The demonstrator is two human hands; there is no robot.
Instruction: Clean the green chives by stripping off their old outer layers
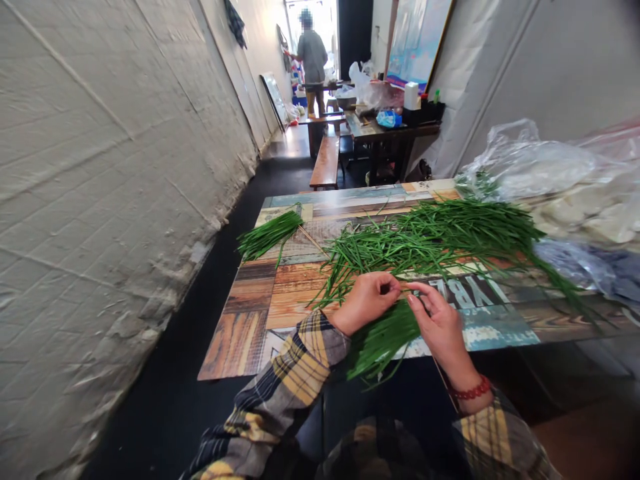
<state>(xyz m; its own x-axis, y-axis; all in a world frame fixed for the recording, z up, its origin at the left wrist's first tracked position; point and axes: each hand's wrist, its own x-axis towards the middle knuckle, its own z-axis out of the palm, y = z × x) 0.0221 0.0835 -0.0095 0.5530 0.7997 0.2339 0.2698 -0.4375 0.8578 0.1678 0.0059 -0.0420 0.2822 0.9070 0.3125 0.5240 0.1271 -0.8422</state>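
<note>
Over the near edge of the table hangs a bunch of green chives (387,337), its leaf ends spread toward me. My left hand (370,300) is closed, thumb and finger pinched at the bunch's upper end. Close beside it, my right hand (440,323) pinches the same end with thumb and fingertips. A thin stick (444,380) shows below my right palm; how it joins the bunch is hidden by my hands. Just beyond my hands lies a wide heap of loose chives (400,243). Farther left rests another bunch (273,233), with a thin wooden skewer (313,240) sticking out of it.
The wood-patterned table (245,333) ends just in front of me. Clear plastic bags (545,160) crowd its right side. A wall (125,167) runs along the left. Beyond stand a bench (326,162), another loaded table (370,130) and a person (313,60) near the doorway.
</note>
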